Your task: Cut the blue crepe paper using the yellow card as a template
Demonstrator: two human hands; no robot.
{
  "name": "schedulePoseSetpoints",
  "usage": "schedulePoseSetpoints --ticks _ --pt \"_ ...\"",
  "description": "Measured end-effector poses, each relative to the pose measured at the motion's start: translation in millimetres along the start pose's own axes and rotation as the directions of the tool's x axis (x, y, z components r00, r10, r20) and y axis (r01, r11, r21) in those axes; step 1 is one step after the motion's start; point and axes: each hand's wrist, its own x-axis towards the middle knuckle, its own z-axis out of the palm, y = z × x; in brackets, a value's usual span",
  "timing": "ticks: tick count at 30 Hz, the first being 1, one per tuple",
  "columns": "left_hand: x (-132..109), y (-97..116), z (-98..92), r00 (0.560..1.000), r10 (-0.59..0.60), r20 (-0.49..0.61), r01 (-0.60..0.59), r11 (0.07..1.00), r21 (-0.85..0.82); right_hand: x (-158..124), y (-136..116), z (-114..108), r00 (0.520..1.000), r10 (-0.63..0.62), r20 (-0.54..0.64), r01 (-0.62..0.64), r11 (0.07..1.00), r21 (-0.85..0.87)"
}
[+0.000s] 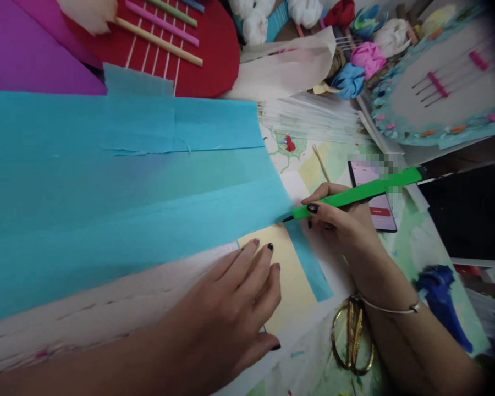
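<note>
My right hand (340, 220) grips a bright green pen (358, 192), its dark tip touching the edge of a wide sheet of blue crepe paper (127, 187). My left hand (239, 297) lies flat with fingers stretched out, pressing on a cream-yellow card (292, 280) and the white paper beside it. The card sits on the lower right corner of the blue sheet, with a strip of blue showing along its right side.
Gold scissors (352, 338) lie under my right wrist. A phone (375, 198) rests behind the pen. A red board with coloured sticks (169, 38), purple paper (25, 49), paper flowers (355, 60), a stack of white sheets (309, 115) and a blue glue gun (441, 297) surround the work.
</note>
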Motion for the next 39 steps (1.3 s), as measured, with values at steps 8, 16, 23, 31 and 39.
schedulePoseSetpoints --ticks 8,16,23,31,39 --pt "-1.0 1.2 2.5 1.000 -0.007 -0.012 0.007 1.000 -0.012 -0.4 1.1 -0.3 1.000 0.010 -0.010 -0.009 1.000 0.013" --pt "-0.7 0.2 1.4 1.000 -0.003 0.002 0.003 1.000 -0.007 1.4 2.4 -0.3 1.000 -0.023 -0.007 0.023 1.000 -0.021" --pt "-1.1 0.1 1.3 1.000 -0.002 -0.005 0.002 1.000 -0.002 1.3 2.4 -0.8 1.000 0.025 -0.015 -0.025 0.999 0.024" --pt "0.5 0.4 1.9 1.000 0.002 -0.013 -0.002 1.000 0.001 2.0 3.0 -0.8 0.998 0.052 -0.037 -0.050 0.998 0.048" --pt "0.1 -0.2 -0.5 1.000 0.001 -0.014 -0.001 1.000 -0.005 0.6 1.0 1.5 0.998 0.038 -0.041 -0.037 0.999 0.024"
